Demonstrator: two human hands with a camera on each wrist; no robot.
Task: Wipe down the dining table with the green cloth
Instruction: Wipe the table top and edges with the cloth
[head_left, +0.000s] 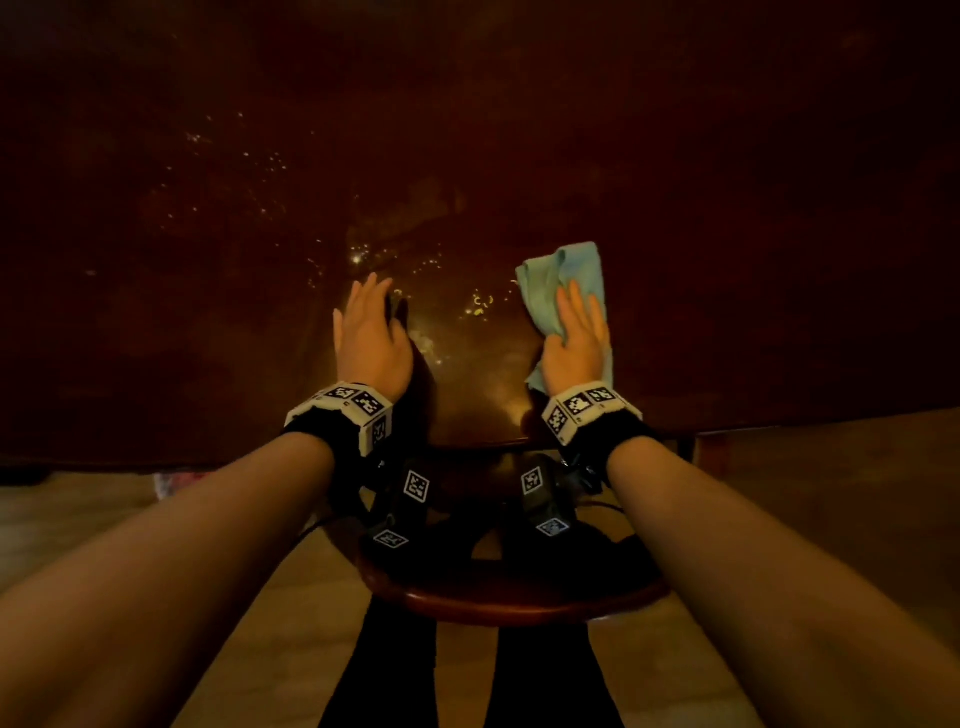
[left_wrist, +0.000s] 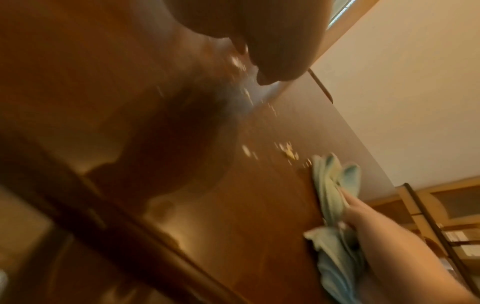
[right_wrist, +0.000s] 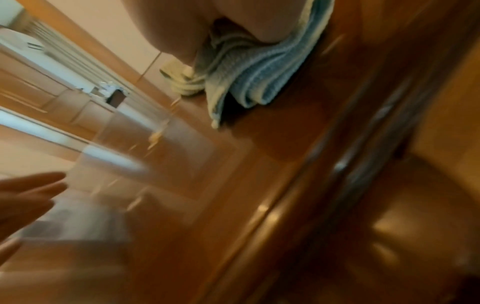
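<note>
The dark glossy wooden dining table (head_left: 727, 208) fills the upper head view. A crumpled pale green cloth (head_left: 563, 291) lies on it near the front edge, right of centre. My right hand (head_left: 576, 338) presses flat on the cloth with straight fingers; the cloth (left_wrist: 330, 197) bunches under that hand (left_wrist: 363, 214) in the left wrist view and shows folded under the palm (right_wrist: 241, 67) in the right wrist view. My left hand (head_left: 369, 332) stands on its edge on the table, fingers straight, holding nothing. Pale crumbs (head_left: 478, 306) lie between the hands.
More crumbs and specks (head_left: 234, 161) scatter across the table's left middle. A round dark wooden stool (head_left: 509, 592) stands under the table's front edge, between my arms. Pale wood floor (head_left: 831, 493) shows below. A wooden cabinet (left_wrist: 446, 209) stands by the wall.
</note>
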